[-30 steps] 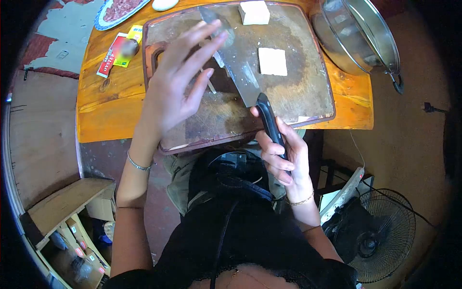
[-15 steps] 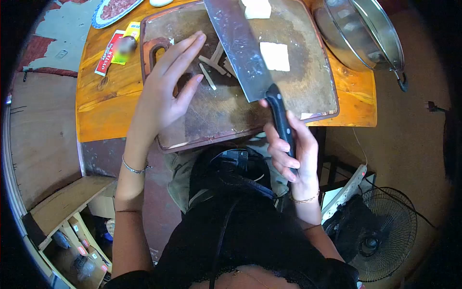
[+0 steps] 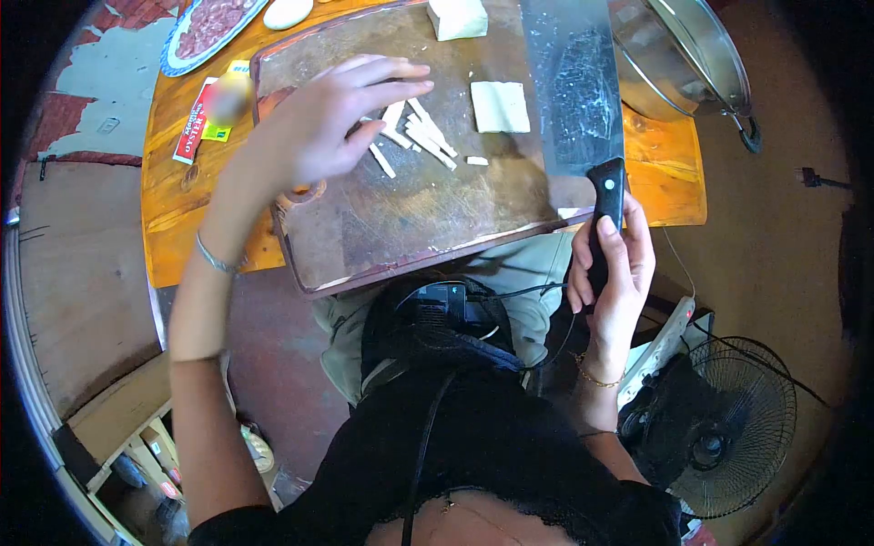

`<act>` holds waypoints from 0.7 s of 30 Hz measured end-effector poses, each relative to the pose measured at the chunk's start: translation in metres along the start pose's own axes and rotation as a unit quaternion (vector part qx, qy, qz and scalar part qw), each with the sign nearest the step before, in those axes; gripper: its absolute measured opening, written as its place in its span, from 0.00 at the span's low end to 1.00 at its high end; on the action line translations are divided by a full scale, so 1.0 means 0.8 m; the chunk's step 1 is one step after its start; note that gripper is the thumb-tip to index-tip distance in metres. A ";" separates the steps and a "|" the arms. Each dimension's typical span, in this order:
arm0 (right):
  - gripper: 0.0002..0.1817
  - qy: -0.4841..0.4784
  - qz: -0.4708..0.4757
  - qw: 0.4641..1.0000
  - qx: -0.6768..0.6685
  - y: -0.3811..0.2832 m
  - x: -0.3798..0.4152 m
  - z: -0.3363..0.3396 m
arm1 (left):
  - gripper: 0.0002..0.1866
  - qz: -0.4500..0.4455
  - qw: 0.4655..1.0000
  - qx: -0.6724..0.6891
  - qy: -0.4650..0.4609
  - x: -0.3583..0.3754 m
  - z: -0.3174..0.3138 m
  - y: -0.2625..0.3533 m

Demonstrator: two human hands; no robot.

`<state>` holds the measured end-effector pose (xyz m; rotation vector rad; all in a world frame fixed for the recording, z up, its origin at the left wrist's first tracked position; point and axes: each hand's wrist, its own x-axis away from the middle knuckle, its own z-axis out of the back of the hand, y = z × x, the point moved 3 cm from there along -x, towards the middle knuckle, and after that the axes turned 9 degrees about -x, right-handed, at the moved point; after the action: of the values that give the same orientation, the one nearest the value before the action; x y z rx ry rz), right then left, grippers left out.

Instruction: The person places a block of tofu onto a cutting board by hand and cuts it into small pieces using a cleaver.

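Observation:
My right hand (image 3: 621, 264) is wrapped round the black handle of a cleaver (image 3: 578, 91). Its broad blade points away from me over the right side of the cutting board (image 3: 382, 218). My left hand (image 3: 341, 118) hovers over the board's left part, fingers stretched out and holding nothing. Just beyond its fingertips lie several pale tofu strips (image 3: 431, 136) in a loose pile. A flat square slab of tofu (image 3: 501, 107) rests between the strips and the blade. Farther back sits a thicker tofu block (image 3: 458, 18).
At the back left stand a plate of raw meat (image 3: 214, 32) and a white egg (image 3: 288, 12). A red sachet (image 3: 191, 123) and a yellow packet (image 3: 218, 130) lie left of the board. A metal pot (image 3: 678, 55) is at the right; a fan (image 3: 719, 437) stands below.
The cleaver has moved right, from over the tofu strips to the board's right side. My left hand has turned, its fingers now pointing right above the strips.

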<state>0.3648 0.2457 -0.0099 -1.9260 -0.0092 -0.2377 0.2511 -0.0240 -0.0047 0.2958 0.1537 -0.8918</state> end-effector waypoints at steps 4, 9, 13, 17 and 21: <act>0.17 0.016 0.007 1.000 0.002 0.000 0.006 0.009 | 0.29 -0.021 0.996 0.034 -0.075 -0.009 0.004 -0.031; 0.18 0.032 0.000 0.999 0.002 0.003 0.013 0.018 | 0.24 -0.028 0.998 0.010 -0.057 -0.018 0.002 -0.021; 0.18 0.029 -0.003 1.000 0.004 0.005 0.012 0.016 | 0.21 0.010 0.997 -0.002 -0.076 -0.016 0.002 -0.020; 0.18 0.021 -0.002 1.000 0.004 0.004 0.008 0.015 | 0.18 0.068 0.993 -0.002 -0.099 -0.009 0.006 -0.011; 0.18 0.013 -0.003 1.000 -0.002 0.006 0.003 0.012 | 0.18 0.057 0.992 -0.028 -0.107 -0.006 0.011 -0.014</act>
<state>0.3692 0.2528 -0.0169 -1.9268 0.0027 -0.2683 0.2390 -0.0297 0.0028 0.1529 -0.0370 -0.7981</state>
